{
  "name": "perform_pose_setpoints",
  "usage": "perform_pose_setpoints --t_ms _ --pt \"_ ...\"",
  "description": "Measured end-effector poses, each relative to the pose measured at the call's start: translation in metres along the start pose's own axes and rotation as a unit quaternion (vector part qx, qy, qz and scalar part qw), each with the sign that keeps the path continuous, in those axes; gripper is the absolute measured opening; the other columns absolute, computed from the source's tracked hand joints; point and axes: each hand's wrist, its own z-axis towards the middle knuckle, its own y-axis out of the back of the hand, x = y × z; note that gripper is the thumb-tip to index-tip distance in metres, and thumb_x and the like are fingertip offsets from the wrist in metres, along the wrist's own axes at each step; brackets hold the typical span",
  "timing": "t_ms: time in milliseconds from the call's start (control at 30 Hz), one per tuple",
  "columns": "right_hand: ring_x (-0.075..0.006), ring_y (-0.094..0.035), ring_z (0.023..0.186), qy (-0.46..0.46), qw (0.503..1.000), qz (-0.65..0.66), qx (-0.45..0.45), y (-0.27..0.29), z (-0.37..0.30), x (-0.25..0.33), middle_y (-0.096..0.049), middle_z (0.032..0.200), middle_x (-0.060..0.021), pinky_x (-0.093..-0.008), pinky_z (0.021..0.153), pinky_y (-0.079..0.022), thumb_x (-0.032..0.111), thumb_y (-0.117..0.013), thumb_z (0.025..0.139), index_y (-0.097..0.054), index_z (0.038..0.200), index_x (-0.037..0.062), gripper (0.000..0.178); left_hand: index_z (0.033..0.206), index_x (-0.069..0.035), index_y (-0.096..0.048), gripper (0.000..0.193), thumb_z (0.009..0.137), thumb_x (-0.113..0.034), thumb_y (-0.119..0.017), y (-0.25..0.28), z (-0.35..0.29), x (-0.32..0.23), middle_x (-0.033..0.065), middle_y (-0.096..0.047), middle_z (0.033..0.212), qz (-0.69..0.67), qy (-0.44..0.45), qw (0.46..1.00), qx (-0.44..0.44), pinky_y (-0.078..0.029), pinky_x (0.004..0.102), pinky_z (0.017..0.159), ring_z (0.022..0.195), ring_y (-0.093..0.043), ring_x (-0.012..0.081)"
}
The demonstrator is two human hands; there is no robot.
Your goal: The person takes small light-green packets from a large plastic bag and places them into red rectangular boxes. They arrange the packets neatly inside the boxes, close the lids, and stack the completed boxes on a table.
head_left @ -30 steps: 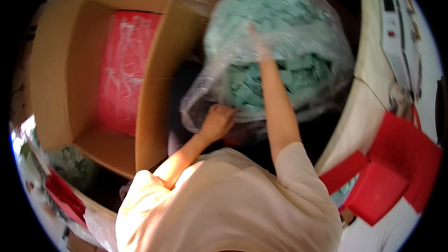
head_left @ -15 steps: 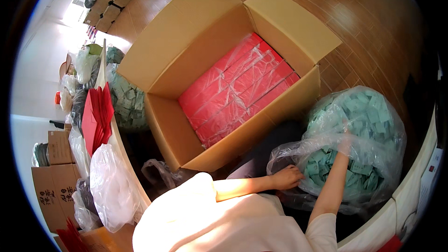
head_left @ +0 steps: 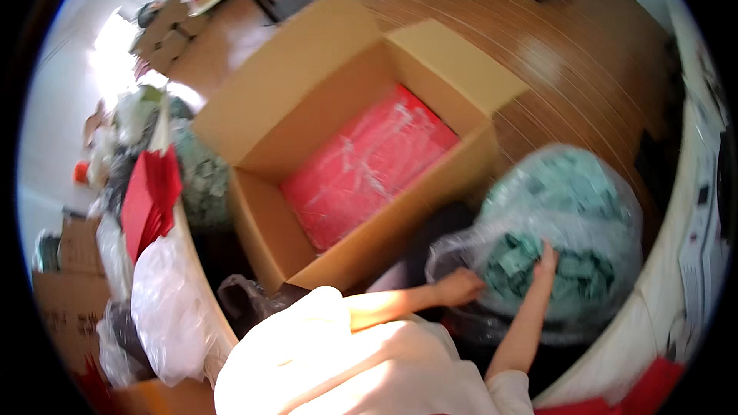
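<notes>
A big clear plastic bag (head_left: 615, 261) full of small pale-green packets (head_left: 586, 277) stands to my right, its mouth toward me. My left hand (head_left: 460, 287) is closed at the near left edge of the bag, fingers curled on the plastic. Over the packets in the bag's mouth is my right hand (head_left: 546, 258), blurred, so I cannot make out whether its fingers hold anything. Ahead of me an open cardboard box (head_left: 265, 219) holds flat red packs (head_left: 369, 161) wrapped in clear film.
A table edge on the left bears red folded sheets (head_left: 152, 198) and a white plastic bag (head_left: 171, 307). Another bag of green packets (head_left: 201, 173) sits beyond it. Cartons (head_left: 71, 300) stand further left. A pale curved table edge (head_left: 653, 315) bounds my right side.
My right hand has drawn back from deeper in the bag to the near part of its mouth. The left hand stays at the bag's edge. The whole view has shifted and blurred.
</notes>
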Motion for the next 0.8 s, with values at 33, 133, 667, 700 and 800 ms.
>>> perform_pose_setpoints --t_ms 33,133,667,700,800 --pt "-0.0251 -0.059 0.103 -0.044 0.998 0.023 -0.028 0.001 -0.029 0.010 -0.060 0.117 -0.0096 -0.0396 0.085 -0.049 0.019 -0.072 0.080 -0.056 0.119 0.0008 0.046 0.098 -0.005 -0.065 0.022 0.082 -0.019 -0.059 -0.002 0.002 0.006 0.0156 -0.065 0.094 -0.022 -0.004 0.999 -0.038 -0.046 0.0454 0.082 0.089 -0.060 0.0335" --pt "-0.0218 -0.061 0.099 -0.041 0.983 0.177 -0.026 0.032 -0.097 0.014 -0.063 0.112 -0.0068 -0.0368 0.084 -0.050 0.015 -0.069 0.081 -0.058 0.115 0.0045 0.037 0.104 -0.002 -0.062 0.023 0.087 -0.017 -0.054 0.004 0.011 0.002 0.0181 -0.063 0.095 -0.097 0.058 0.993 -0.042 -0.049 0.0434 0.080 0.090 -0.060 0.0365" --pt "-0.0277 -0.051 0.116 -0.031 0.939 0.335 0.077 0.047 -0.253 0.011 -0.054 0.127 -0.0086 -0.0437 0.099 -0.040 0.031 -0.058 0.091 -0.048 0.129 0.0085 0.046 0.148 -0.008 -0.016 0.078 0.091 -0.040 -0.058 0.057 0.034 -0.107 0.0120 -0.042 0.139 -0.572 0.292 0.729 0.235 -0.035 0.0366 0.103 0.130 -0.037 0.0205" --pt "-0.0279 -0.051 0.116 -0.022 0.942 0.324 0.084 0.049 -0.252 0.011 -0.054 0.127 -0.0086 -0.0437 0.099 -0.040 0.031 -0.057 0.091 -0.047 0.130 0.0086 0.046 0.148 -0.008 -0.019 0.076 0.091 -0.039 -0.058 0.061 0.033 -0.107 0.0111 -0.044 0.137 -0.580 0.285 0.723 0.244 -0.037 0.0364 0.101 0.128 -0.040 0.0198" --pt "-0.0282 -0.051 0.116 -0.025 0.911 0.391 0.128 0.051 -0.242 0.008 -0.054 0.127 -0.0090 -0.0440 0.099 -0.040 0.031 -0.056 0.091 -0.047 0.130 0.0080 0.046 0.144 -0.009 -0.028 0.067 0.092 -0.038 -0.057 0.059 0.025 -0.103 0.0083 -0.050 0.130 -0.583 0.282 0.732 0.213 -0.041 0.0345 0.097 0.121 -0.046 0.0177"
